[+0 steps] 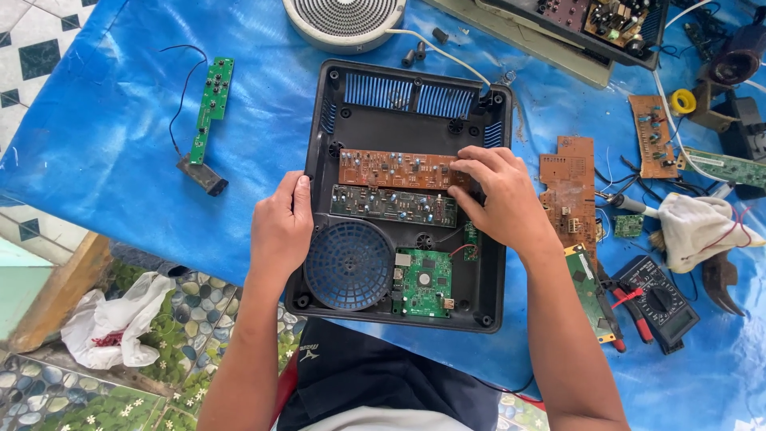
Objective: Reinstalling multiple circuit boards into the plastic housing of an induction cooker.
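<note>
A black plastic appliance housing [495,263] lies open on a blue tarp. Inside are a brown circuit board [391,169], a dark green board [391,205] below it, a smaller green board [423,283] and a round blue fan grille [349,265]. My left hand [281,227] grips the housing's left wall, thumb inside. My right hand [499,198] rests on the right end of the brown board, fingers pressing on it.
A narrow green board with wires [211,104] lies at left. Brown boards [568,191], a multimeter [661,302], red-handled pliers [630,315], a white cloth [698,227] and more parts crowd the right. A round white coil unit [345,20] sits at the top.
</note>
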